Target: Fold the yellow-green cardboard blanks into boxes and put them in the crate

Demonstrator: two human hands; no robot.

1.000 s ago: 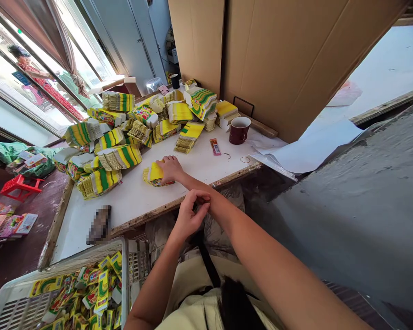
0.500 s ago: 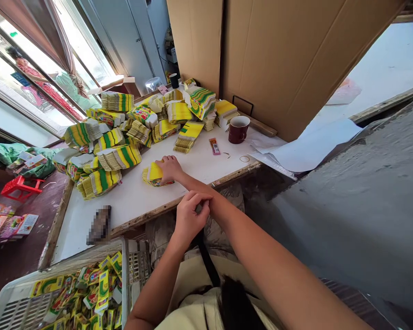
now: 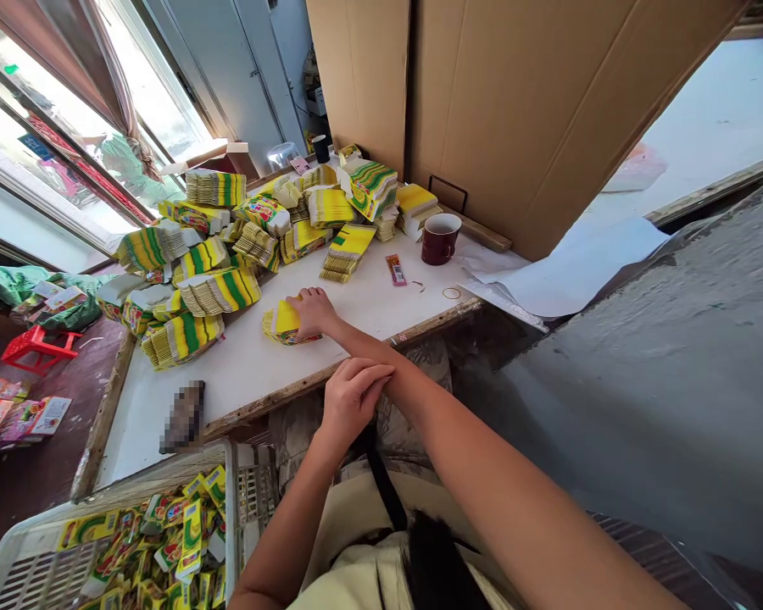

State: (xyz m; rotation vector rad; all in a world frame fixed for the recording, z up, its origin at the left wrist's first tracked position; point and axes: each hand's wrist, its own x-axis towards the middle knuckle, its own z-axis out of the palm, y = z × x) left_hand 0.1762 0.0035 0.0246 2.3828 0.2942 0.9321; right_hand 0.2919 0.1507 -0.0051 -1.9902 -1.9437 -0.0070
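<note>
Holds the right end of a small yellow bundle (image 3: pixel 281 323) in the right grip (image 3: pixel 316 312), palm down with the fingers over the top, on the white worktop (image 3: pixel 260 370). Touches the right forearm (image 3: pixel 413 385) with the left grip (image 3: pixel 351 403), nearer the body than the right grip; narrow, with thumb and fingers drawn together; cannot tell of anything pinched between them.

Shows a heap (image 3: pixel 219 288) of similar bundles beyond and to the left of the right grip, apart from it. Shows a pink packet (image 3: pixel 395 270) to the right of the right grip and slightly beyond, with a dark red mug (image 3: pixel 439 246) farther right and a thin loop (image 3: pixel 451 293) nearer the front edge. Shows a blurred dark thing (image 3: pixel 183 417) well left of the left grip, and a basket (image 3: pixel 230 487) of small boxes (image 3: pixel 191 534) below and left of it. Shows tall cardboard (image 3: pixel 515 110) beyond the mug.
</note>
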